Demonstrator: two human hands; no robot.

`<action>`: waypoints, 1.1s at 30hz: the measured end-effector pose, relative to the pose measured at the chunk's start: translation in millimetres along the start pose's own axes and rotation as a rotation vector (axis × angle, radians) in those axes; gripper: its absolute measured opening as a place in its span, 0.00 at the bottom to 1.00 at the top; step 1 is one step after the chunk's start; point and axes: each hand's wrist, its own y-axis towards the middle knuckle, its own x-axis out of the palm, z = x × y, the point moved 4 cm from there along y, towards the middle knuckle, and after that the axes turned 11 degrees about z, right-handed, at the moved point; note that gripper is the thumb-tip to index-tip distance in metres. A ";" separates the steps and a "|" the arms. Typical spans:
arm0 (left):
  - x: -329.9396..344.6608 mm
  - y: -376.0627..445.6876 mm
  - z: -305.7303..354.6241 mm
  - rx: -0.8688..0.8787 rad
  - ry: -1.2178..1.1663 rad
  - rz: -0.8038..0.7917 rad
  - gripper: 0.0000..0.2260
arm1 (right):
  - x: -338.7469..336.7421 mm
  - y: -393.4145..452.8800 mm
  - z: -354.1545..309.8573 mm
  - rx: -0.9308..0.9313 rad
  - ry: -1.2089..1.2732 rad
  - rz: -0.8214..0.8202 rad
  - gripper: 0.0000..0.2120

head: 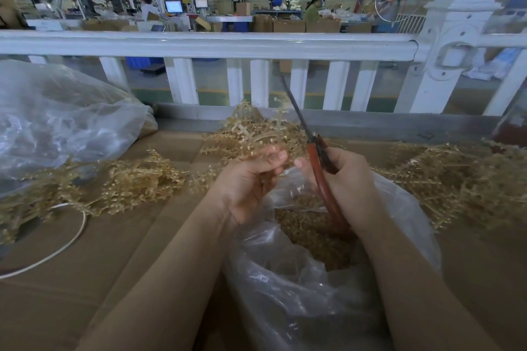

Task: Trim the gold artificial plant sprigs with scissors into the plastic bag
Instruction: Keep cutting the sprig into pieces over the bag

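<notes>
My left hand (pixel 251 179) pinches a gold plastic sprig (pixel 251 134), my right hand (pixel 346 179) grips red-handled scissors (pixel 319 168) above the clear plastic bag (pixel 285 279).

Scissors (pixel 319 168) handles hidden in grip.

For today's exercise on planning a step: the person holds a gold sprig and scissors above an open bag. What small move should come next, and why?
Probably bring the scissors in the right hand across to the sprig that the left hand holds: the blades point up beside it, and the plastic bag lies open below.
</notes>
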 end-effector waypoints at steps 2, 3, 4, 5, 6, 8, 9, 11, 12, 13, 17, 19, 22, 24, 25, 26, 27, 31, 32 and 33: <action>1.3 -0.3 -3.2 -0.023 0.044 0.020 0.16 | 1.4 0.1 -1.4 0.028 0.048 -0.008 0.08; 1.9 -0.3 -4.7 -0.034 0.057 0.023 0.17 | 1.8 -0.1 -2.6 0.036 0.066 -0.014 0.08; 2.5 -0.6 -6.1 -0.046 0.065 0.018 0.17 | 2.2 -0.4 -3.3 0.046 0.085 -0.019 0.07; 3.4 -1.2 -7.2 -0.059 0.070 0.006 0.18 | 2.5 -0.7 -3.8 0.058 0.103 -0.021 0.06; 4.1 -1.5 -7.9 -0.070 0.070 -0.007 0.18 | 2.6 -0.7 -3.9 0.071 0.114 -0.020 0.05; 4.6 -2.0 -8.5 -0.078 0.070 -0.029 0.17 | 2.7 -0.7 -3.3 0.093 0.115 -0.015 0.04; 5.0 -2.8 -8.3 -0.077 0.076 -0.038 0.15 | 2.9 -0.6 -3.6 0.098 0.114 -0.018 0.04; 6.7 -4.1 -7.2 -0.062 0.099 -0.053 0.12 | 2.6 -0.2 -5.1 0.101 0.126 -0.027 0.03; 7.8 -4.9 -6.2 -0.048 0.116 -0.064 0.13 | 2.0 -0.2 -6.3 0.101 0.148 -0.032 0.02; 8.6 -5.4 -4.7 -0.029 0.129 -0.072 0.15 | 1.3 -0.4 -7.6 0.101 0.181 -0.035 0.01; 1.4 -2.7 9.6 0.076 0.028 -0.038 0.49 | -3.9 0.0 -9.9 0.080 0.265 -0.006 0.03; -4.2 -1.5 19.5 0.133 -0.015 -0.036 0.54 | -5.1 0.3 -9.7 0.073 0.278 0.005 0.04; -8.2 -4.7 30.3 0.190 0.069 -0.037 0.39 | -5.5 1.5 -8.6 0.076 0.290 0.024 0.04; -13.6 -4.0 33.9 0.183 0.130 -0.007 0.29 | -5.9 2.1 -8.6 0.076 0.300 0.035 0.05; -16.1 -3.9 35.5 0.176 0.151 -0.003 0.26 | -6.1 2.2 -8.4 0.074 0.301 0.041 0.06; -17.7 -4.4 37.0 0.167 0.171 -0.010 0.24 | -6.5 2.3 -8.0 0.074 0.300 0.049 0.06; -18.4 -4.9 37.8 0.154 0.186 -0.026 0.22 | -6.8 2.4 -7.5 0.079 0.301 0.054 0.06; -21.3 -2.1 36.7 0.111 0.241 -0.041 0.12 | -6.1 3.0 -6.1 0.093 0.283 0.052 0.05; -22.4 -1.3 36.9 0.103 0.246 -0.043 0.11 | -5.9 3.3 -6.1 0.092 0.269 0.054 0.06; -22.9 -1.2 37.4 0.093 0.230 -0.055 0.10 | -6.0 3.8 -6.2 0.094 0.261 0.056 0.06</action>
